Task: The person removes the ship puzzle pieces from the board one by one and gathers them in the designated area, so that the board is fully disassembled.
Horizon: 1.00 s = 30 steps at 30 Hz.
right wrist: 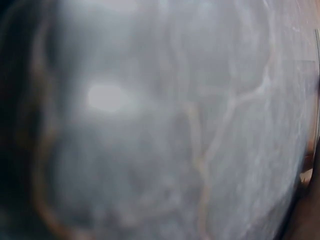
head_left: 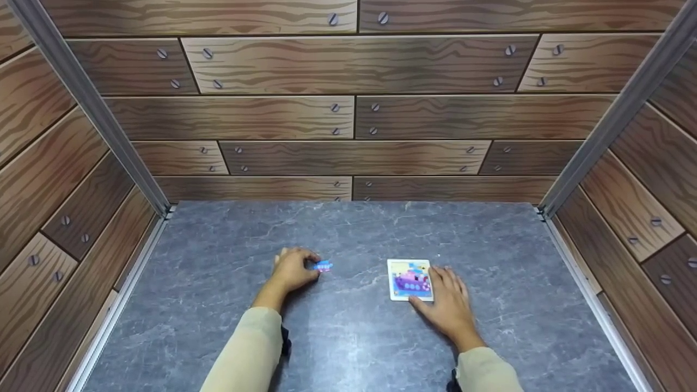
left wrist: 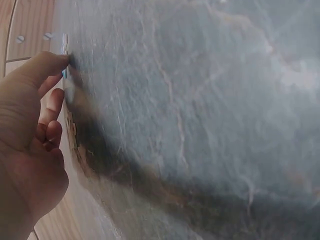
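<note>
My left hand (head_left: 294, 268) pinches one small blue piece (head_left: 324, 266), left of one picture board (head_left: 408, 282), my right hand (head_left: 450, 305), fingers straight, touching its edge

L hand (head_left: 294, 268) hides pt of the small blue pc (head_left: 323, 266); print too sm. to make out. L wrist cam: thin bits (left wrist: 73, 131) by L hand edge-on, can't ID. R hand (head_left: 449, 302) covers pt of pic board (head_left: 408, 280), R side. R wrist cam: tabletop (right wrist: 150, 165) v. blurry, dark patch (right wrist: 20, 125) far L unclear, R hand mostly cut off @ R edge. Head cam: L sleeve (head_left: 245, 348) & R sleeve (head_left: 487, 370) cut off @ bottom.
</note>
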Motion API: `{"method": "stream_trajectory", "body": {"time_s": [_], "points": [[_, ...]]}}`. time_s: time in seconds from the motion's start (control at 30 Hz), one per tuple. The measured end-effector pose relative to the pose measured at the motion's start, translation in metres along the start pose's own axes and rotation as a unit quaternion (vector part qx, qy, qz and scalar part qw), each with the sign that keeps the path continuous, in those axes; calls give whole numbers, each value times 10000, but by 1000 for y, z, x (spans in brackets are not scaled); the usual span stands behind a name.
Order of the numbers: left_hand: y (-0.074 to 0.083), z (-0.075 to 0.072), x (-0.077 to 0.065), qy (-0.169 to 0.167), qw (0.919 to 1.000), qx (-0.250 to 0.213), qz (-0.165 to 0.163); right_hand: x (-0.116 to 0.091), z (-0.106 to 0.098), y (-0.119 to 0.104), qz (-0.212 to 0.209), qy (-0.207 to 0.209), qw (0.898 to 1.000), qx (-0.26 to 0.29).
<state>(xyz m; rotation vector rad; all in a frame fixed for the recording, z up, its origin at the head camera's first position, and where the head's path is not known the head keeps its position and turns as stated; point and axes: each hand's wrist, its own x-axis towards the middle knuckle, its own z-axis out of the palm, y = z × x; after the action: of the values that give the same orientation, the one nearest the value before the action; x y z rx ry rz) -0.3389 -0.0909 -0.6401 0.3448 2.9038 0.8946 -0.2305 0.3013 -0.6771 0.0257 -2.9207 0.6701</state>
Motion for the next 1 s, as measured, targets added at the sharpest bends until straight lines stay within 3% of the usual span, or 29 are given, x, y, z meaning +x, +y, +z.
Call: {"method": "stream_trajectory", "body": {"time_s": [0.4, 0.6, 0.73, 0.87, 1.0], "points": [[-3, -2, 1, 33, 10000, -79, 10, 1, 1, -3, -16, 52, 10000, 71], [4, -2, 3, -60, 9999, 83, -60, 2, 2, -1, -27, 4, 10000, 38], [23, 7, 4, 267, 9991, 304, 156, 2, 1, 0, -18, 17, 10000, 12], [55, 26, 3, 652, 9964, 158, 513, 1, 0, 1, -22, 38, 10000, 5], [93, 56, 0, 554, 9945, -239, 860, 1, -1, 1, -30, 102, 9999, 19]]}}
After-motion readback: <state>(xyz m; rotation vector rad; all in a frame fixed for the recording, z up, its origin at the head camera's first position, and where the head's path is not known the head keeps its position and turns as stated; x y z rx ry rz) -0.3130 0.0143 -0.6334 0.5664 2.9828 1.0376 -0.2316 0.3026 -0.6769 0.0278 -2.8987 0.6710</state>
